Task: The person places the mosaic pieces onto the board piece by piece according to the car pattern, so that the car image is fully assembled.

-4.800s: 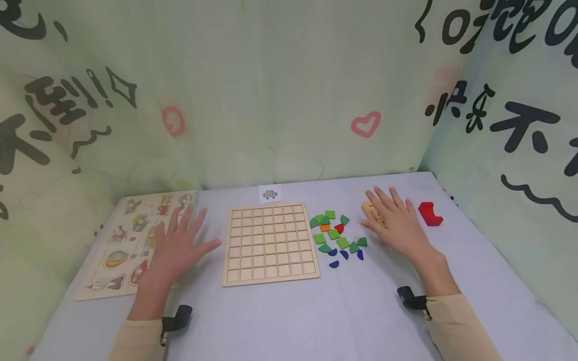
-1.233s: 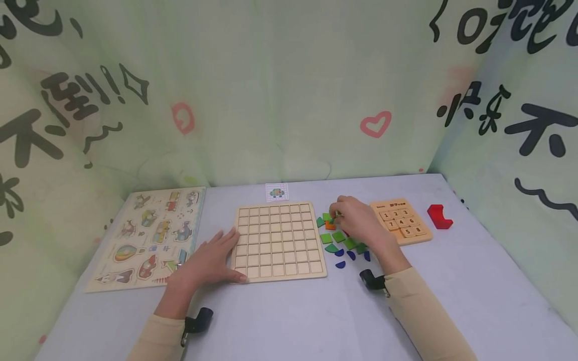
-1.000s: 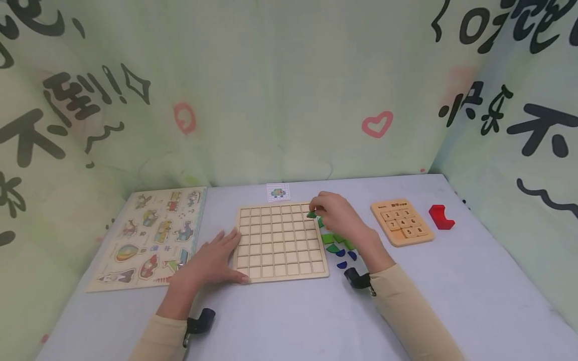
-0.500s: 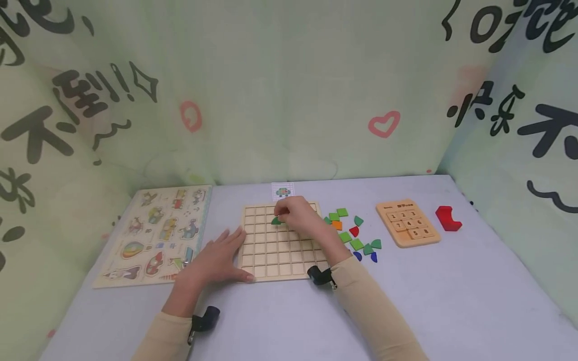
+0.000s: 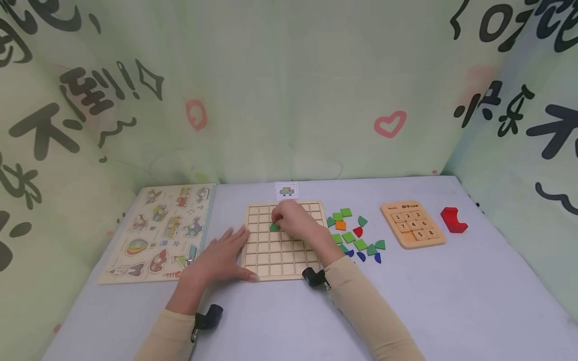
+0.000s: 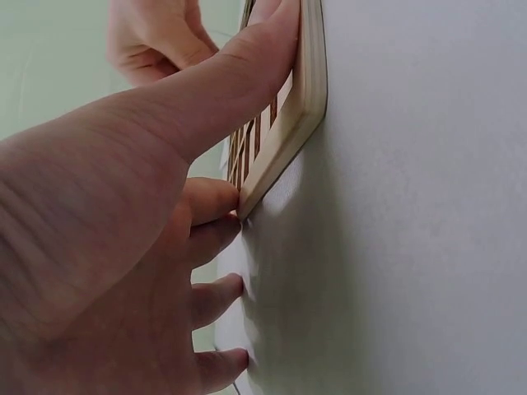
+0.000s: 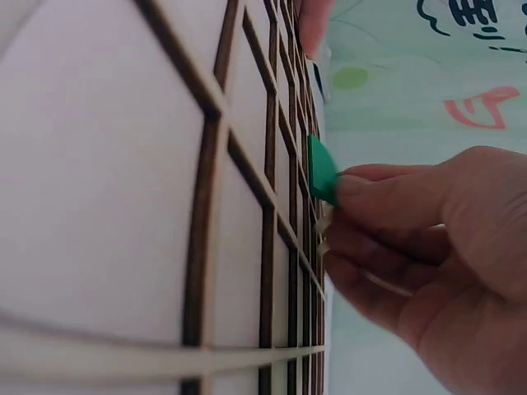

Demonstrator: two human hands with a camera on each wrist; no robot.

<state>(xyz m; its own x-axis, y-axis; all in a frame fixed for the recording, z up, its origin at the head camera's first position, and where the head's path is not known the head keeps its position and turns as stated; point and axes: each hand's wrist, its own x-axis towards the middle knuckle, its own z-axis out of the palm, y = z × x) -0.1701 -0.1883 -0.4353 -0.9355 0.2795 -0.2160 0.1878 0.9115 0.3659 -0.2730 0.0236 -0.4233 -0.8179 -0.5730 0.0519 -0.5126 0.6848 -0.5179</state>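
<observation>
A wooden grid board [image 5: 271,255] [image 7: 123,206] lies flat on the table, its cells bare apart from where my right hand works. My right hand [image 5: 293,220] [image 7: 412,247] pinches a dark green piece [image 5: 274,227] [image 7: 321,169] and sets it against a cell in the board's upper middle. My left hand [image 5: 221,258] [image 6: 123,247] lies flat with straight fingers against the board's left edge [image 6: 284,140], the thumb along its front corner. Several loose green, orange, red and blue pieces [image 5: 354,235] lie right of the board.
A small pattern card [image 5: 286,191] lies behind the board. A picture puzzle board [image 5: 158,230] lies at the left. A number slide puzzle [image 5: 412,223] and a red block [image 5: 453,220] sit at the right. Printed cloth walls enclose the table.
My right hand picked a green piece from the loose pile, carried it left over the board and lowered it onto a cell. My left hand came to rest at the board's left edge.
</observation>
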